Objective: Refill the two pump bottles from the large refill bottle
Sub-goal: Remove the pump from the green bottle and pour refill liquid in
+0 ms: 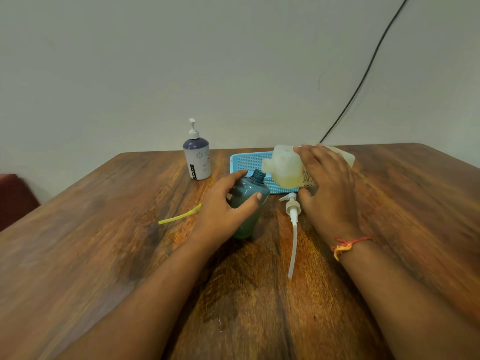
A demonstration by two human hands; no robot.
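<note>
On the glossy wooden table (389, 203), the left hand (226, 206) wraps the uncapped, translucent teal plastic pump bottle (246, 203); the right hand (327, 183) grips the tipped, milky plastic refill bottle (284, 167) just above its threaded neck; best to steady the base and tilt slowly, spout close over the opening.

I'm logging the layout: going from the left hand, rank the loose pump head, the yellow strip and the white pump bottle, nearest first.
From the left hand:
1. Yellow strip, just left of it.
2. Loose pump head, on its right.
3. White pump bottle, behind, near the wall.
</note>
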